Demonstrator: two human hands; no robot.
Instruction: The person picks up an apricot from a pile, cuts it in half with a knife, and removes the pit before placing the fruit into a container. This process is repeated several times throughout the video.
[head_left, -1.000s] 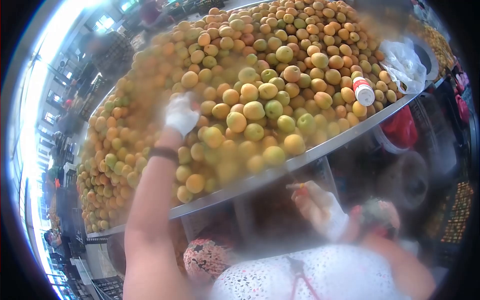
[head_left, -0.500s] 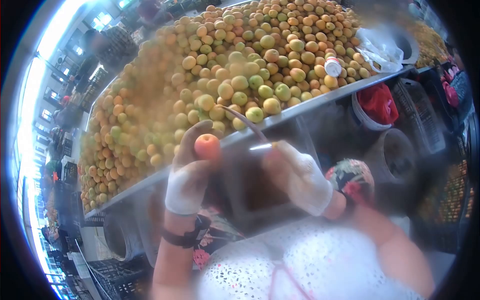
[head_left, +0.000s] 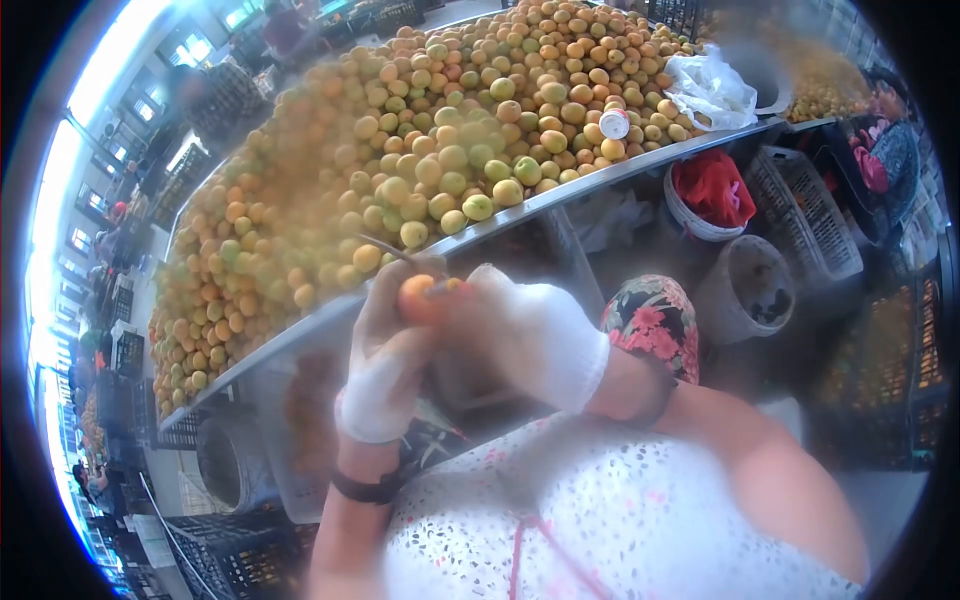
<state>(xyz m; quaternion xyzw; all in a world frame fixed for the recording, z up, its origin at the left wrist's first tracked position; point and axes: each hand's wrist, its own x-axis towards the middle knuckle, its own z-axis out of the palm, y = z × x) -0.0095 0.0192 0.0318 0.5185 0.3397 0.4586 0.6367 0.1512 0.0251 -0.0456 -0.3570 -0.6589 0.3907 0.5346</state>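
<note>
My left hand [head_left: 388, 345], in a white glove, grips an orange apricot [head_left: 414, 298] between thumb and fingers. Close against that fruit is my right hand [head_left: 535, 325], also gloved, with its fingers closed round a small knife. A thin, dark, curved strip, apparently the knife's blade [head_left: 384, 246], shows beyond the apricot. Blur and my fingers hide most of the knife and where it meets the fruit. Just beyond both hands, a large heap of apricots [head_left: 450, 183] covers the metal-edged table [head_left: 540, 203].
A white plastic bag [head_left: 710, 90] and a white-lidded container [head_left: 614, 124] lie on the heap. Below the table edge stand a bucket with a red bag [head_left: 712, 190], another bucket [head_left: 745, 285] and a crate [head_left: 805, 215]. A person [head_left: 890, 150] is at far right.
My right hand has moved left, bringing the knife to the apricot in my left hand. My view has shifted, so the table and buckets appear further left.
</note>
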